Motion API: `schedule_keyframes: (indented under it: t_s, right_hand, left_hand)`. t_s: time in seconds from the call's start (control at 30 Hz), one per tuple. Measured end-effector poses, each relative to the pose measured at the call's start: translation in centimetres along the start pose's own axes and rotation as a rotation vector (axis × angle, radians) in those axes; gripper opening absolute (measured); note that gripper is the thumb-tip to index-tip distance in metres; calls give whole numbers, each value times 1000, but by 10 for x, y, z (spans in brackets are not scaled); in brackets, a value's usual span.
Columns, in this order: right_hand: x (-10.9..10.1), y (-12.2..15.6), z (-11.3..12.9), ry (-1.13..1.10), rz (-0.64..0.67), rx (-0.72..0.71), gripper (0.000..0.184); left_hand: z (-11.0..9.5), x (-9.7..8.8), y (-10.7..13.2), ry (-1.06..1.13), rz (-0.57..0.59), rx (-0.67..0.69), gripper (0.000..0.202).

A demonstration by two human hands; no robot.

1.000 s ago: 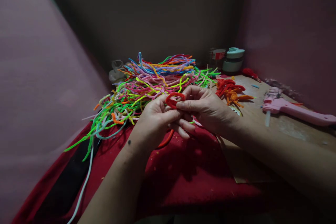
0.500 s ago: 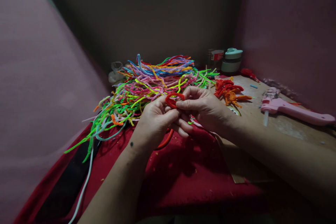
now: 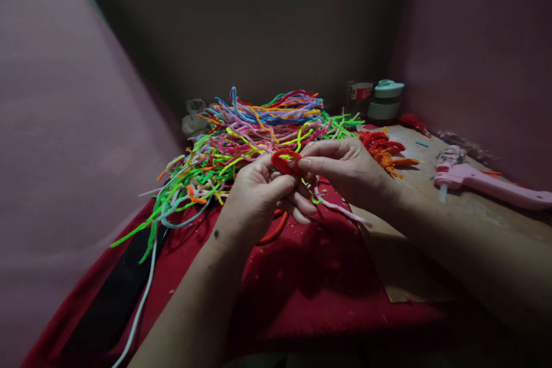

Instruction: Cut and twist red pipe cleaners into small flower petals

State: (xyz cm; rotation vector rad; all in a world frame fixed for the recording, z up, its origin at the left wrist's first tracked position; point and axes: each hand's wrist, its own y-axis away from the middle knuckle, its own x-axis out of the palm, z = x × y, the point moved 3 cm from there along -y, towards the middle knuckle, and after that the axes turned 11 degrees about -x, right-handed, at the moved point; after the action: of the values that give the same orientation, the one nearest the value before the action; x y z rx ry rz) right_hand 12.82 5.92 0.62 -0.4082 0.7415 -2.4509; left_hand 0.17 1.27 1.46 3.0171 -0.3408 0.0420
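Observation:
A red pipe cleaner (image 3: 285, 154), bent into a small loop, is held between my two hands over the red cloth. My left hand (image 3: 265, 190) pinches the loop's near side between thumb and fingers, palm turned partly up. From the right, my right hand (image 3: 340, 164) grips the loop's other side with thumb and forefinger. A red tail (image 3: 276, 231) curves down below my left hand. Just behind the hands spreads a large heap of coloured pipe cleaners (image 3: 263, 126). Near my fingers lies a pale pink pipe cleaner (image 3: 345, 212).
On the right, a pink glue gun (image 3: 483, 181) rests on a brown board (image 3: 457, 224) beside a red and orange pipe-cleaner bundle (image 3: 382, 152). A mint-lidded container (image 3: 385, 104) stands behind. At left, a white cord (image 3: 142, 299) crosses a black object (image 3: 107, 305) on the red cloth (image 3: 310, 310).
My right fingers have shifted slightly right along the red loop, and the loop looks narrower. More of the pale pink pipe cleaner shows now. The view has shifted a little.

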Motion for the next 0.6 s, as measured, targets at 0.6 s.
schedule_keyframes:
  t_s: [0.6]
  right_hand:
    - [6,5,9,398,85,-270,11]
  left_hand:
    - [2,-4,0,37,-14,2,8]
